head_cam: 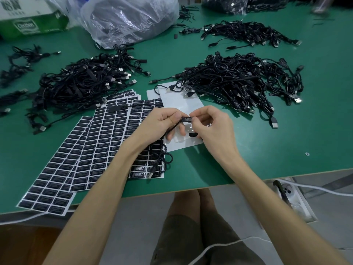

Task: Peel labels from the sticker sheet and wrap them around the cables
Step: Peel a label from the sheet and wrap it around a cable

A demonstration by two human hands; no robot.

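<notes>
Green surface, items listed left to right; positions given from the sticker sheets.

- Cardboard box: far corner, well beyond the sticker sheets and to their left.
- Loose cables: small scatter, left of and beyond the sticker sheets.
- Sticker sheets: several overlapping sheets of black labels in rows, fanned out, with the nearest corner at the front edge of the surface.
- Left cable pile: black tangle with USB plugs, touching the far end of the sticker sheets.
- Plastic bag: clear, dark contents, well beyond the sticker sheets.
- Left hand: over the right edge of the sticker sheets, fingers curled, pinching a thin black cable. The cable's slack loops down onto the sheets, and its plug lies on their near right corner.
- Label: black with white print, on the cable between the two hands, just right of the sticker sheets.
- White backing sheet: touching the right edge of the sticker sheets, under both hands.
- Right hand: right of the sticker sheets, fingertips pinching the label's end.
- Right cable pile: large, right of and beyond the sticker sheets, overlapping the backing sheet.
- Far cable pile: well beyond the sheets, to their right.
</notes>
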